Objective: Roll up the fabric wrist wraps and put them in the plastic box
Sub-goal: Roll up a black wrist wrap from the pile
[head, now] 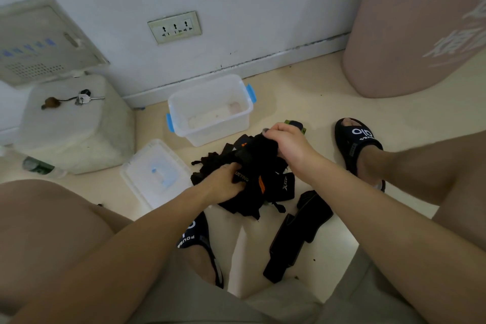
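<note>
A tangled heap of black fabric wrist wraps (259,173) with orange and white labels lies on the floor between my feet. My left hand (226,183) grips the heap's near left side. My right hand (285,142) pinches a black strip at the heap's top, lifted a little. A flat black wrap (297,237) lies stretched out to the right of the heap. The clear plastic box (210,123) with blue latches stands open behind the heap, with nothing black in it. Its lid (155,173) lies flat to the left.
A white foam box (76,129) with keys (84,98) on top stands at left. A green bottle (39,166) lies beside it. A pink bin (415,34) stands at right by the wall. My sandalled feet (357,144) flank the heap. A green-edged item (295,123) peeks out behind my right hand.
</note>
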Tool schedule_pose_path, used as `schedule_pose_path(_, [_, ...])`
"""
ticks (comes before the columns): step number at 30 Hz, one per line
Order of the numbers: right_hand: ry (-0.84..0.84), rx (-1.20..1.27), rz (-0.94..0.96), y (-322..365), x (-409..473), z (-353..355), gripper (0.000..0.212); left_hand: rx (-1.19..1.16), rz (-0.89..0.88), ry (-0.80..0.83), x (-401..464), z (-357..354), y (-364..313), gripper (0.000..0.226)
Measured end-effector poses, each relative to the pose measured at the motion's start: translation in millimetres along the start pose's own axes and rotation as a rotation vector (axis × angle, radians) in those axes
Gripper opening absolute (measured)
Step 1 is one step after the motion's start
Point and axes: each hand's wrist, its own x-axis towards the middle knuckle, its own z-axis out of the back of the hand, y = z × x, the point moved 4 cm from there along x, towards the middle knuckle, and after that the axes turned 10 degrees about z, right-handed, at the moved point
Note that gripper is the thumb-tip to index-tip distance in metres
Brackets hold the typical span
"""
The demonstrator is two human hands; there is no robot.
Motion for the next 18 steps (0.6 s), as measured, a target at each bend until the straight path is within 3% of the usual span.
schedule_pose_path(5, [-0.049,0.105,0.074,23,0,3,0.029,0.204,-0.035,0.060,7,-18,0,0.072])
schedule_pose_path(10, [0.003,0.316,0.105,56,-6,9,0.021,0.436,0.015,0.119,19,-25,12,0.072])
schedule_pose_path(12, [-0.092,0.086,0.142,61,-3,21,0.018,0.464,0.015,0.120,22,-25,15,0.073])
schedule_pose_path(14, [-0.169,-0.296,0.179,58,0,36,0.023,0.458,0.016,0.101,25,-24,15,0.073])
schedule_pose_path(16, [-0.107,-0.547,0.089,41,4,48,0.025,0.425,0.009,0.061,28,-20,14,0.072])
schedule_pose_path(18, [0.064,-0.759,-0.065,13,5,55,0.020,0.383,-0.013,0.000,32,-15,10,0.069])
